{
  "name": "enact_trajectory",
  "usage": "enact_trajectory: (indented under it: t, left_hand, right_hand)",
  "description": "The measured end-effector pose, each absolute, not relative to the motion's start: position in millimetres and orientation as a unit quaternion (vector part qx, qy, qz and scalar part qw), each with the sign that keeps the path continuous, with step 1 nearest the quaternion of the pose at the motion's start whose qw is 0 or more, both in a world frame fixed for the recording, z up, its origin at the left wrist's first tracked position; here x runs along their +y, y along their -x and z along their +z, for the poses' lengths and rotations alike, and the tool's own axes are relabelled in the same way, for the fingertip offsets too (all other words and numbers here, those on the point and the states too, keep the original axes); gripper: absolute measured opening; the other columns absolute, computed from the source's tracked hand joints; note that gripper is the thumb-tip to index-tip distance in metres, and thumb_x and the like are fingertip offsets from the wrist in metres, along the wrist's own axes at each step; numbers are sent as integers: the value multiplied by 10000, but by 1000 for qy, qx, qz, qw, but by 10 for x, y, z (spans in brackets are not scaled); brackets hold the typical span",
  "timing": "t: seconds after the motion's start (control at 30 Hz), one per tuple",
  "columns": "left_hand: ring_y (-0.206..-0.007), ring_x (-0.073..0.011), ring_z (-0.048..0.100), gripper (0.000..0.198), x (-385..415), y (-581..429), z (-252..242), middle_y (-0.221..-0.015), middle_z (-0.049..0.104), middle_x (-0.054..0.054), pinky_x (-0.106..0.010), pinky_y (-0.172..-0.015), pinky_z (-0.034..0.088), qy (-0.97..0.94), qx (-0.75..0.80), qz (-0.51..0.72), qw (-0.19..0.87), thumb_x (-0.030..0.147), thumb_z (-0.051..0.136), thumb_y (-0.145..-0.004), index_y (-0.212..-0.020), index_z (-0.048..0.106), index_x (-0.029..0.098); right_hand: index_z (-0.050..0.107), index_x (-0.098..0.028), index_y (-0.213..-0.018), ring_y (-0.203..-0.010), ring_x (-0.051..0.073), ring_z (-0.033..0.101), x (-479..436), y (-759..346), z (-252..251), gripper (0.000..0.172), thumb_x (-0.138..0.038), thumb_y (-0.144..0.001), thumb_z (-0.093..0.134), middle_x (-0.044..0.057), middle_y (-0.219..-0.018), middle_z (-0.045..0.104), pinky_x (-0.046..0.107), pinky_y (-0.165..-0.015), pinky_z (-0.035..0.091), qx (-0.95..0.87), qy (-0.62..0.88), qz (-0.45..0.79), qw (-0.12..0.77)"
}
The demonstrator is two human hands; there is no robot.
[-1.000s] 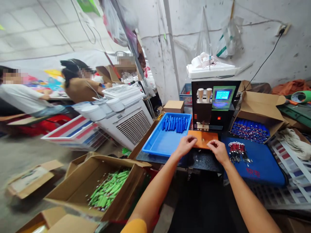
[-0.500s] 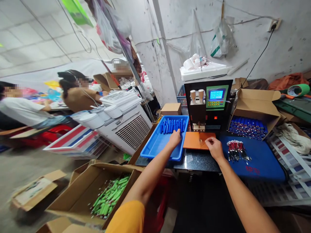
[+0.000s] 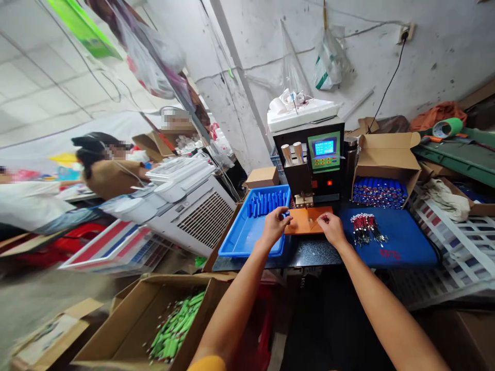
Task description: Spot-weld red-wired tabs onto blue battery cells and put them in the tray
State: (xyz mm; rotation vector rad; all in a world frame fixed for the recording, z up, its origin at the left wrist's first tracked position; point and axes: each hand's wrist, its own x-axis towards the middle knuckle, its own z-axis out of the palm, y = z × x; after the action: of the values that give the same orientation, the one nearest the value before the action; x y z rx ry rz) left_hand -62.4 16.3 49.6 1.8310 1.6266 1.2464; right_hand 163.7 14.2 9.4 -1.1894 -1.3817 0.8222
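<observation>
Partly masked by its own fingers, the left hand (image 3: 274, 225) pinches a blue cylinder (image 3: 286, 213), of which only a short end shows at the fingertips. The cylinder lies left of the right hand (image 3: 331, 228), above the left edge of an orange plate (image 3: 299, 220). The right hand's thumb and fingers are drawn together at the plate's right side; whether they grip anything cannot be told, the tips being too small to resolve. On the far side of the plate stands a black machine (image 3: 303, 178), the fine parts at its foot indistinct. To the left, a blue tray (image 3: 240, 234) bears a row of blue cylinders (image 3: 266, 202) at its far end, the tray's near right corner hidden by the left hand and forearm. To the right, red-and-black leads (image 3: 365, 226) lie on a blue mat (image 3: 408, 239). A yellow sleeve (image 3: 209, 364) is cut off at the near edge.
</observation>
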Motion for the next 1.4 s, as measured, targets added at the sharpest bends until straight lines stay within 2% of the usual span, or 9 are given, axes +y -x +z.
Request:
enact_trajectory:
  t: [0.07, 0.17, 0.37, 0.5, 0.7, 0.8, 0.93, 1.2, 1.4]
  left_hand:
    - [-598, -117, 562, 321, 194, 432, 453, -673, 643, 15, -232, -618, 439, -653, 553, 465, 226, 269, 713, -731, -1034, 686, 169]
    - [-611, -110, 555, 344, 248, 211, 313, -718, 650, 4, -219, -603, 426, -636, 529, 498, 260, 288, 737, -703, -1017, 693, 153]
    - [-614, -109, 544, 215, 234, 52, 118, -685, 634, 7, -219, -623, 426, -617, 512, 501, 326, 340, 694, -741, -826, 701, 142]
    - [-615, -112, 549, 208, 236, -54, 149, -673, 629, 4, -222, -625, 438, -601, 493, 512, 367, 337, 705, -722, -783, 685, 139]
    - [-635, -123, 575, 286, 277, -178, 64, -704, 645, -10, -235, -636, 481, -559, 468, 536, 426, 397, 720, -712, -816, 666, 135]
    - [-714, -139, 610, 301, 279, -158, -10, -798, 686, -30, -246, -696, 499, -571, 465, 537, 412, 399, 713, -740, -895, 687, 142]
    - [-778, -166, 642, 304, 281, -139, -50, -876, 717, -48, -275, -763, 512, -588, 471, 537, 379, 378, 692, -781, -987, 704, 155]
    - [-937, -214, 668, 311, 261, -139, -4, -995, 736, -73, -328, -892, 511, -612, 475, 536, 337, 338, 668, -823, -1089, 701, 181]
    - [-911, -210, 666, 294, 223, -145, 37, -970, 735, -72, -312, -881, 503, -618, 474, 539, 322, 347, 646, -844, -1077, 704, 177]
  right_hand:
    - [622, -197, -698, -648, 193, 597, 144, -1638, 86, 204, -388, -751, 574, 36, -679, 661, 301, -657, 450, -583, 501, 345, 539]
    - [626, -200, -699, -652, 195, 599, 151, -1641, 75, 202, -386, -751, 567, 34, -679, 662, 301, -659, 449, -584, 504, 341, 537]
    - [625, -200, -697, -661, 194, 602, 165, -1642, 70, 205, -394, -738, 574, 32, -682, 663, 305, -666, 447, -582, 512, 340, 532]
    - [623, -200, -691, -653, 192, 592, 165, -1645, 85, 206, -397, -730, 580, 29, -672, 654, 305, -657, 446, -568, 515, 345, 541]
    - [615, -190, -692, -570, 164, 547, 156, -1667, 154, 226, -415, -710, 600, 19, -616, 612, 270, -534, 423, -513, 482, 415, 576]
    - [613, -188, -695, -529, 148, 521, 168, -1654, 231, 231, -418, -683, 623, 4, -582, 581, 252, -479, 401, -482, 471, 460, 578]
    - [611, -189, -701, -544, 147, 532, 224, -1587, 338, 219, -402, -661, 637, 3, -606, 590, 248, -481, 409, -478, 456, 475, 582]
    - [625, -191, -706, -634, 182, 601, 434, -1417, 305, 203, -392, -677, 625, 25, -666, 659, 285, -609, 469, -506, 439, 455, 587]
    - [652, -185, -763, -733, 216, 655, 451, -1385, 280, 217, -396, -749, 601, 57, -767, 715, 306, -690, 486, -552, 462, 401, 567]
